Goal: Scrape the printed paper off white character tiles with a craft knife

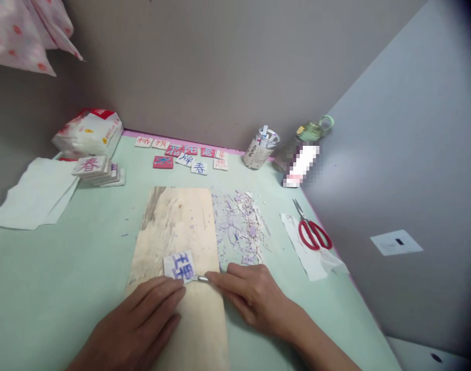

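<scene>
A pale green table [65, 268] fills a corner formed by plain grey walls [204, 67]; a pink edge strip runs along its far side. A flat rectangular wooden board [173, 226], light and grain-streaked, lies at centre. Right of it sits a loose pile of thin lilac and white shavings [241, 226]. Red-handled scissors [314, 232] rest on white paper near the right edge. The left hand [142, 324] lies flat, fingers extended, fingertips pressing the near edge of a small square block [180, 265] bearing a blue character, on the board's near end. The right hand [254, 293] is closed around a slim metal blade [202, 279] touching the block.
</scene>
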A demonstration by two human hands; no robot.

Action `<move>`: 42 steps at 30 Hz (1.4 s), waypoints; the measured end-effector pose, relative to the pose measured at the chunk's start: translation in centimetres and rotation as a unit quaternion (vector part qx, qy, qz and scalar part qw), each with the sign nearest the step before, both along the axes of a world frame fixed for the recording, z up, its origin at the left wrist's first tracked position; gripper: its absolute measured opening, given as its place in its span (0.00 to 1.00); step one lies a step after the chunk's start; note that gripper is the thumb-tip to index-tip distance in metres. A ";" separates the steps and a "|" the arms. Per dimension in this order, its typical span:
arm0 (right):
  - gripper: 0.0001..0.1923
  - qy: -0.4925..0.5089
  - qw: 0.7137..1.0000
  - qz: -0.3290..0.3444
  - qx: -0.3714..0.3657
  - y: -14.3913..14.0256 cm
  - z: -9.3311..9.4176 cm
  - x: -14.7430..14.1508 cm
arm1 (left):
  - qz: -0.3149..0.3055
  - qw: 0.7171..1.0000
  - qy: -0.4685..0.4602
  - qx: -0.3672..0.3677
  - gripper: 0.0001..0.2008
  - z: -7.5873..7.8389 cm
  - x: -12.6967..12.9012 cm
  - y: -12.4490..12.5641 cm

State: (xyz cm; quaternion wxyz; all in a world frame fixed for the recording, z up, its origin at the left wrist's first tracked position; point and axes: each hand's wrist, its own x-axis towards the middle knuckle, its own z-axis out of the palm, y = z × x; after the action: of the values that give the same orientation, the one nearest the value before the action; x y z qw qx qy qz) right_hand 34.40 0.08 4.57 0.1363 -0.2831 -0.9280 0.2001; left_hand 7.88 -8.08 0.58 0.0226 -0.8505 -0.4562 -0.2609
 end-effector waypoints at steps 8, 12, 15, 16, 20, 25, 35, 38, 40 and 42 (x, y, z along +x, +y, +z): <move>0.18 0.018 0.999 0.006 0.035 0.7 -0.3 -0.4 | -0.045 0.997 0.032 0.047 0.14 0.5 0.2 0.7; 0.18 0.024 0.999 0.006 0.030 0.8 -0.4 -0.3 | -0.039 0.999 0.017 0.022 0.14 0.2 0.0 0.6; 0.18 0.025 0.999 -0.001 0.024 0.8 -0.4 -0.1 | -0.048 0.999 0.018 0.015 0.13 0.2 -0.1 0.5; 0.18 0.028 0.999 -0.004 0.026 0.9 -0.4 -0.2 | -0.052 0.998 0.017 0.020 0.13 0.2 -0.2 0.5; 0.17 0.043 0.998 -0.005 0.040 1.0 -0.4 -0.7 | -0.046 0.998 0.014 0.027 0.12 0.0 -0.2 0.6; 0.17 0.037 0.999 -0.005 0.037 1.1 -0.6 -0.5 | -0.042 0.999 0.011 0.009 0.13 -0.4 -0.3 0.4; 0.16 0.049 0.997 -0.018 0.049 1.5 -0.8 -0.9 | -0.029 1.000 0.002 -0.005 0.14 -0.5 -0.3 0.3; 0.17 0.047 0.998 -0.019 0.044 1.6 -1.1 -0.6 | -0.028 1.000 0.000 -0.002 0.13 -0.2 -0.2 0.3; 0.17 0.047 0.997 -0.022 0.050 1.7 -1.2 -0.6 | -0.029 1.000 -0.002 -0.002 0.13 0.0 -0.1 0.4; 0.16 0.051 0.997 -0.024 0.059 1.8 -1.3 -1.0 | -0.028 1.000 -0.003 0.001 0.13 0.1 0.0 0.4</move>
State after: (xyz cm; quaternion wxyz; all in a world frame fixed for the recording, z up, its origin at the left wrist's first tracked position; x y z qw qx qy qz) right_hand 33.43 1.86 3.32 0.2046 -0.2867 -0.9230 0.1553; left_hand 7.92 -7.67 0.68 0.0146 -0.8621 -0.4324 -0.2639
